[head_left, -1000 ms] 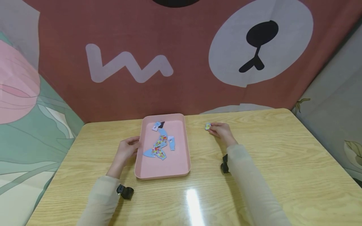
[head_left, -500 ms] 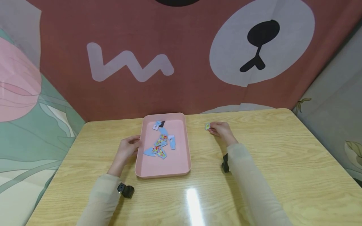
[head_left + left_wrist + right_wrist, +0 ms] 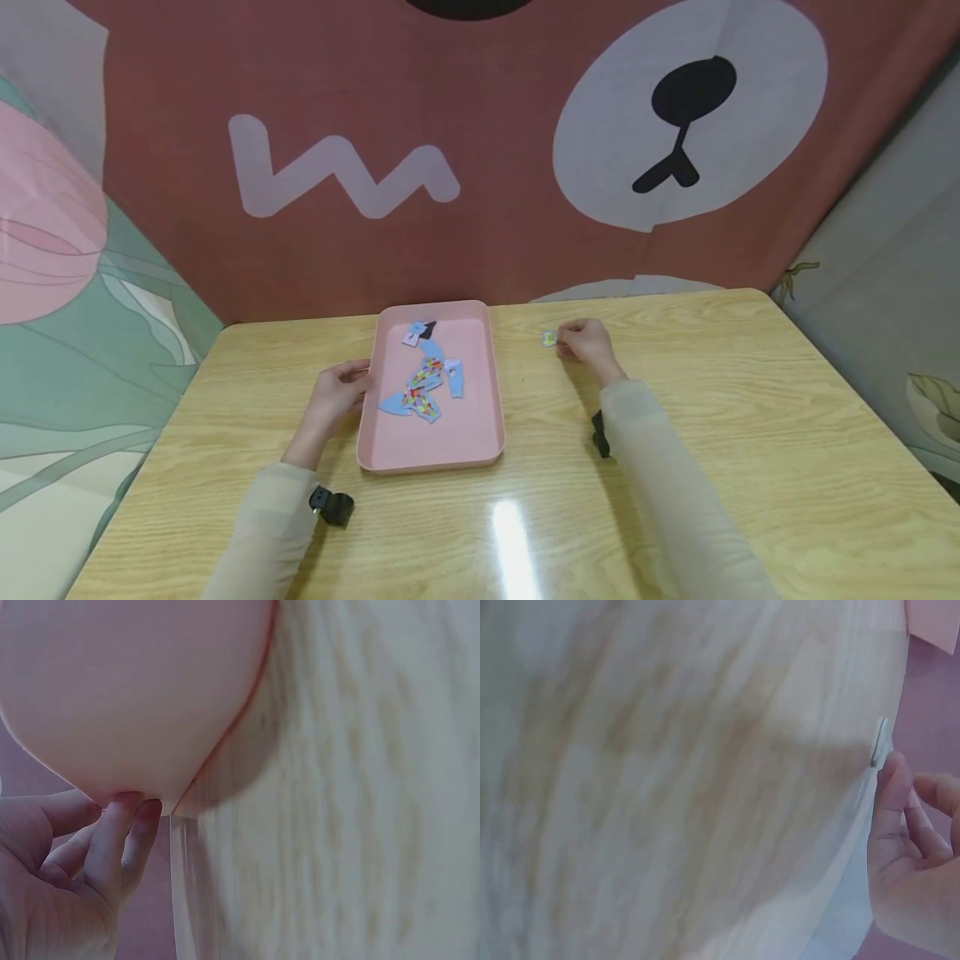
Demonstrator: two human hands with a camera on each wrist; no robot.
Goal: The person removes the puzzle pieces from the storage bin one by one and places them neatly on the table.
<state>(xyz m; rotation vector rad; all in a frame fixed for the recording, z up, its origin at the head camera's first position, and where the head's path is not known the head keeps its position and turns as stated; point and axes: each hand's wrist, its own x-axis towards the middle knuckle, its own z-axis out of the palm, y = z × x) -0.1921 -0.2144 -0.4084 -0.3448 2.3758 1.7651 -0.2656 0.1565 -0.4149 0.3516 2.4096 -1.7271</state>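
My left hand (image 3: 341, 400) holds the left rim of a pink tray (image 3: 468, 442), thumb at the rim and fingers against the outer wall (image 3: 150, 750). Right of the tray, my right hand (image 3: 590, 347) pinches a small blue puzzle piece (image 3: 549, 338) with a yellow-green print, close over the table. Only its thin edge (image 3: 879, 746) shows in the right wrist view, beyond the fingertips. Inside the tray lie several light-blue pieces, some patterned in many colours (image 3: 423, 400). A dark piece (image 3: 429, 330) lies at the tray's top, and a separate blue piece (image 3: 454, 379) lies right of the group.
The wood-grain table (image 3: 712, 433) ends at a back edge just behind the tray. Behind it hangs a reddish-brown cloth (image 3: 510, 233) with a cartoon print. A black wrist camera (image 3: 332, 507) sits by the left sleeve.
My right hand shifts slightly and its fingers draw back a little from the puzzle piece, so more of it shows. The left hand and tray stay put.
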